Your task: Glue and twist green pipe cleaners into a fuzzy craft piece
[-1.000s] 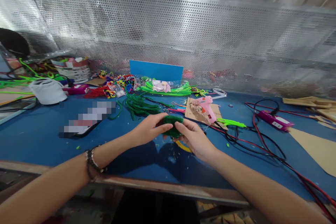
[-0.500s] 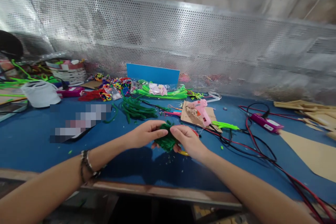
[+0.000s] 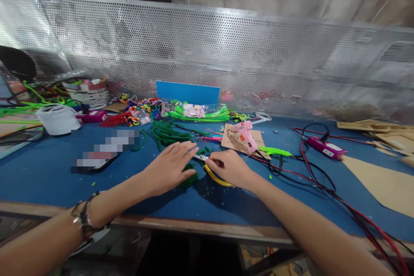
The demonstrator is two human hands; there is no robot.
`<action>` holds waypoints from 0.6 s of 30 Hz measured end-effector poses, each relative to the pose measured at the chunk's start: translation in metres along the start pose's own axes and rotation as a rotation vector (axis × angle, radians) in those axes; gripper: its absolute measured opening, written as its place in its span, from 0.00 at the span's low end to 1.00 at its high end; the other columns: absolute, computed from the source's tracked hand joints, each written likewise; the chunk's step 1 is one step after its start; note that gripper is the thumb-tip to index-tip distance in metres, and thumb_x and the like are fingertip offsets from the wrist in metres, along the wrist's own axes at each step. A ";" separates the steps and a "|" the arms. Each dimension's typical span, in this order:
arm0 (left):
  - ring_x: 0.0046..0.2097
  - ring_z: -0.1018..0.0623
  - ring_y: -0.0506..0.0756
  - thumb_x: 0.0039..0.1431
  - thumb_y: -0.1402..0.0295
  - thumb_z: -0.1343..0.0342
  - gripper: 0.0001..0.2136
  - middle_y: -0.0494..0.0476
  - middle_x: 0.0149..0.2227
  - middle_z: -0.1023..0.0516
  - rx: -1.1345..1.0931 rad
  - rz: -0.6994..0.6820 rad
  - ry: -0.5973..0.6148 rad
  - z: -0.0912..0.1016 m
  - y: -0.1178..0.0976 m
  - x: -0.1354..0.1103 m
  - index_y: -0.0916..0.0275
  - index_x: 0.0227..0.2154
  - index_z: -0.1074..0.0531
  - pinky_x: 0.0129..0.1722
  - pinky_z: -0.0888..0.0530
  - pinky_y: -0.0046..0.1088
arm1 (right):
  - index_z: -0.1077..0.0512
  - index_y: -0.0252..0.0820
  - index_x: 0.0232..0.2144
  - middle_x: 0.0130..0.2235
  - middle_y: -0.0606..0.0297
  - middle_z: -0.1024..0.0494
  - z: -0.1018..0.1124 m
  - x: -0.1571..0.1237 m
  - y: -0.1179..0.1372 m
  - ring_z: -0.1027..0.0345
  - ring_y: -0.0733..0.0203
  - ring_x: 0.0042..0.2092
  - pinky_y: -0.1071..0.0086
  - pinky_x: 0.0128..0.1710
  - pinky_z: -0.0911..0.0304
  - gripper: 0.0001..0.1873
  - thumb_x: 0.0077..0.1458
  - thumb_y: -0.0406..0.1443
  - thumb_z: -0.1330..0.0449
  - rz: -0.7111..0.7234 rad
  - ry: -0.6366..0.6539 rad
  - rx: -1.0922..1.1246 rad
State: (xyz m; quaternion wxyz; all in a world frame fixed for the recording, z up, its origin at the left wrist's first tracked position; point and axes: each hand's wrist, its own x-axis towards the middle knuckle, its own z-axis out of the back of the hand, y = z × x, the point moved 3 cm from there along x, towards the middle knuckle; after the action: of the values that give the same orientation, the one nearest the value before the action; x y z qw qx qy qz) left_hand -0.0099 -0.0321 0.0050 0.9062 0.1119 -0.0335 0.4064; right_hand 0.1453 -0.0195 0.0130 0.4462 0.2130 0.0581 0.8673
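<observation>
My left hand hovers over the table with its fingers stretched out, holding nothing. Beneath its thumb lies the dark green fuzzy piece, partly hidden by the hand. My right hand is closed at a pliers-like tool with a silver head and a curved yellow handle. The silver tip points left, close to my left fingertips. A bit of red shows where my fingers meet the tool; the rest of the grip is hidden. Dark green pipe cleaners lie in a bundle just behind my left hand.
A pink glue gun rests on cardboard, its cable among black and red cords. A purple power strip lies right. A pixelated phone-like object and white cap are left. Perforated metal panel stands behind.
Both hands have parted from the green fuzzy piece, which now lies on the table. My left hand has opened and shifted left; my right hand has taken hold of the pliers-like tool.
</observation>
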 end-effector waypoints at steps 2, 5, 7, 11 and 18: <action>0.59 0.51 0.59 0.57 0.53 0.65 0.30 0.66 0.58 0.53 -0.076 -0.107 0.098 -0.006 -0.008 -0.001 0.71 0.56 0.55 0.55 0.50 0.39 | 0.42 0.38 0.14 0.16 0.72 0.43 0.000 0.000 0.000 0.55 0.72 0.20 0.75 0.21 0.60 0.17 0.52 0.37 0.53 0.033 -0.008 -0.003; 0.60 0.54 0.58 0.57 0.52 0.67 0.32 0.65 0.59 0.57 -0.167 -0.166 0.251 -0.013 -0.014 0.000 0.72 0.57 0.59 0.56 0.52 0.38 | 0.41 0.38 0.14 0.16 0.72 0.43 0.001 -0.001 0.001 0.55 0.72 0.19 0.75 0.21 0.60 0.17 0.52 0.36 0.54 0.056 -0.011 -0.002; 0.60 0.55 0.57 0.58 0.55 0.67 0.29 0.64 0.59 0.58 -0.182 -0.158 0.269 -0.014 -0.015 0.001 0.70 0.57 0.59 0.56 0.53 0.40 | 0.41 0.38 0.14 0.16 0.71 0.42 0.001 -0.002 0.003 0.55 0.72 0.19 0.76 0.21 0.60 0.16 0.52 0.36 0.53 0.076 -0.005 -0.012; 0.60 0.58 0.57 0.58 0.56 0.64 0.27 0.61 0.60 0.59 -0.192 -0.202 0.248 -0.015 -0.013 0.002 0.64 0.57 0.59 0.56 0.57 0.44 | 0.40 0.38 0.15 0.16 0.71 0.41 0.005 -0.001 0.003 0.52 0.71 0.20 0.76 0.22 0.58 0.16 0.52 0.36 0.53 0.089 0.000 -0.059; 0.60 0.54 0.58 0.57 0.56 0.61 0.27 0.62 0.60 0.58 -0.231 -0.262 0.199 -0.006 -0.005 0.002 0.61 0.57 0.58 0.55 0.53 0.42 | 0.32 0.38 0.31 0.30 0.63 0.30 0.010 -0.002 -0.010 0.39 0.64 0.33 0.72 0.34 0.46 0.12 0.49 0.41 0.48 0.089 0.044 -0.140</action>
State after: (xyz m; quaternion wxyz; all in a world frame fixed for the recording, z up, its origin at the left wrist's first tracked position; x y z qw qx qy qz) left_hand -0.0050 -0.0324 -0.0019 0.9569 -0.0301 0.0249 0.2876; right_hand 0.1581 -0.0155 0.0185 0.4198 0.1647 -0.0024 0.8926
